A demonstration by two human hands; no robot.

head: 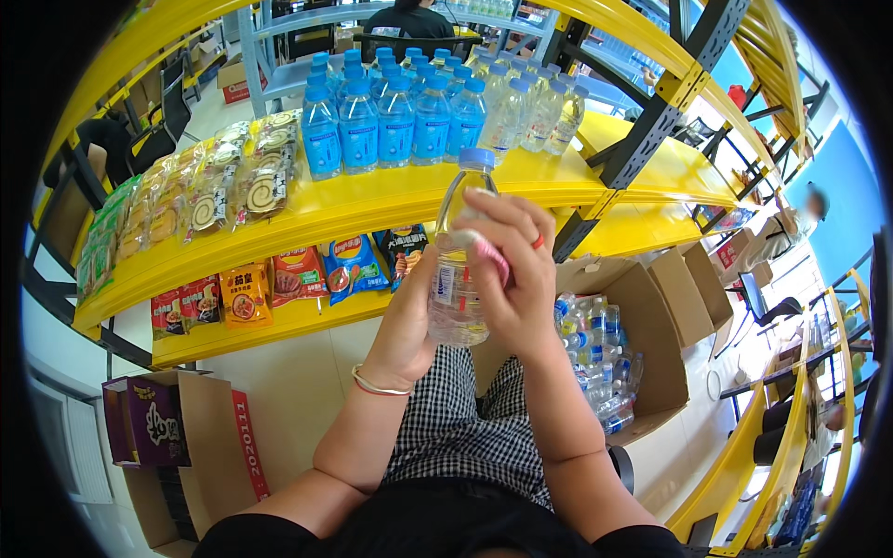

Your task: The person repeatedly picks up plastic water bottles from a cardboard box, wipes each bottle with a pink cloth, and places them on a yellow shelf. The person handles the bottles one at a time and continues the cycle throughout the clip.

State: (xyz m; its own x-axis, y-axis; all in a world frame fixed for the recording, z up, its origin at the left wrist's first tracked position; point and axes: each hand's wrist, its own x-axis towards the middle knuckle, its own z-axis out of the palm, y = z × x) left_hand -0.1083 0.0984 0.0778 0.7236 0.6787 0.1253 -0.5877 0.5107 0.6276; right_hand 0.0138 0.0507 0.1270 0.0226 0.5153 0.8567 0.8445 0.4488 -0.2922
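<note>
A clear plastic bottle (457,317) with a blue cap stands nearly upright between my hands, in front of the yellow shelf. My left hand (407,317) grips its lower side. My right hand (513,272), with a red ring on one finger, presses a white and pink cloth (492,257) against the bottle's upper right side. Behind the bottle, rows of bottles with blue labels (395,132) stand on the yellow shelf (349,202). To their right are bottles without blue labels (508,118), and packaged rolled cakes (265,185) lie to their left.
Snack bags (300,275) line the lower shelf. At right on the floor, a cardboard box (652,349) holds several plastic bottles; at left stands another open box (216,446). A black metal upright (649,132) rises at the right. People are farther off, one seated behind the shelf (411,21).
</note>
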